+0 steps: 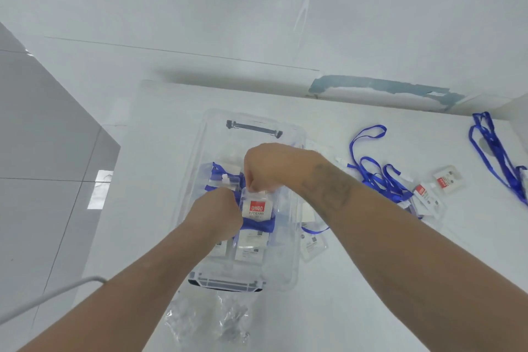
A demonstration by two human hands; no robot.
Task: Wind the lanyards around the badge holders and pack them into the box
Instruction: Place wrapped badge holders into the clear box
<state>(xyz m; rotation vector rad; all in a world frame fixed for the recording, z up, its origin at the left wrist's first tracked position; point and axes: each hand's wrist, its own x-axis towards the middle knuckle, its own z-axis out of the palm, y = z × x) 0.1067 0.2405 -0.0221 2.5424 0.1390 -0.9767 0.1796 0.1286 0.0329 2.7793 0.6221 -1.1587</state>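
1. Two bare hands meet over a clear box (205, 134) on a white table (371, 280), both on one badge holder (256, 206) with a red "UHOO" label.
2. The right hand (271, 166) comes in from above, its fingertips (253, 187) curled down and pinching the holder's top edge.
3. The left hand (217, 211) sits at the holder's left side, fingers closed against that edge; whether they clamp the holder itself or the blue lanyard (257, 226) wound round its lower part cannot be made out.
4. The holder stands roughly upright between the two hands, inside the box's outline and above the items already lying there.
5. Just beyond the grip, deeper in the box, lies a wrapped holder (225, 180) with blue strap round it.
6. Just below the grip, nearer the person, more packed holders (248, 248) lie flat on the box floor.
7. The box's grey handle (254, 128) lies at its far end, well beyond the hands; a white latch (228, 284) closes the near end.
8. To the right of the grip, past the right forearm, a pile of loose lanyards (377, 177) and unwound holders (423, 194) lies on the table outside the box.
9. Farther right, near the frame edge, another bundle (491, 151) of blue straps lies well apart.
10. Crumpled clear plastic bags (205, 320) lie on the table in front of the box, between the forearms.
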